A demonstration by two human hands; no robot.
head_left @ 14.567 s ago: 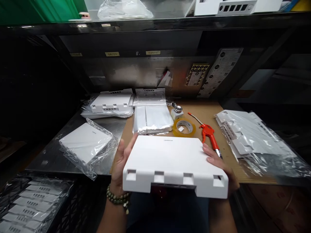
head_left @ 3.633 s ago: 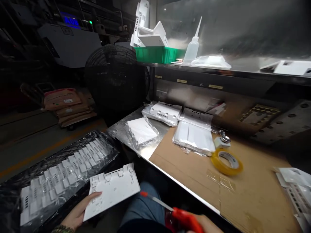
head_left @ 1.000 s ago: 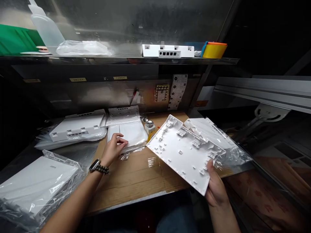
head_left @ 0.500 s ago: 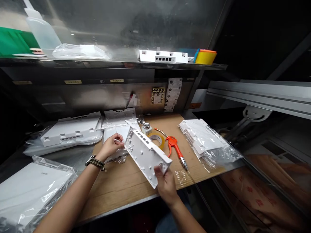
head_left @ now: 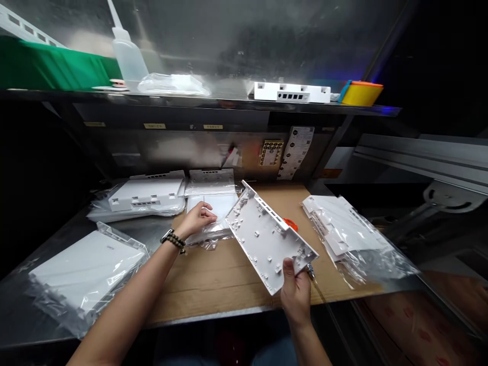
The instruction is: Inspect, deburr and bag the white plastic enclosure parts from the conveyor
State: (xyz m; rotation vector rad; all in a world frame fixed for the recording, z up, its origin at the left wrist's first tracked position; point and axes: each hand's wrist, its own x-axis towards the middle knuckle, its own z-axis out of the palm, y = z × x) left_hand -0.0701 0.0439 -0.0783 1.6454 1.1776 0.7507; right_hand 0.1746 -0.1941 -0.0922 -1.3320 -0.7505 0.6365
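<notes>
My right hand (head_left: 296,292) grips the lower right corner of a white plastic shell (head_left: 263,239), thumb on its inner face. The shell is tilted, its ribbed inside towards me and its slotted edge at the upper right. To its left, my left hand (head_left: 199,219) has its fingers curled close together over bagged white sheets (head_left: 215,206); whether they pinch anything is too small to tell. Behind the shell, part of an orange air gun (head_left: 291,224) shows. The cardboard mat (head_left: 213,284) lies beneath both hands.
Bagged white housings lie at the back left (head_left: 147,195), front left (head_left: 89,264) and right (head_left: 343,229). On the shelf (head_left: 229,101) above stand a green bin (head_left: 57,66), a squeeze bottle (head_left: 129,58), a white housing (head_left: 292,92) and a yellow roll (head_left: 361,94).
The view has swung left, so things sit further right. The shell has turned to show more of its inside and now covers the tape roll and most of the air gun.
</notes>
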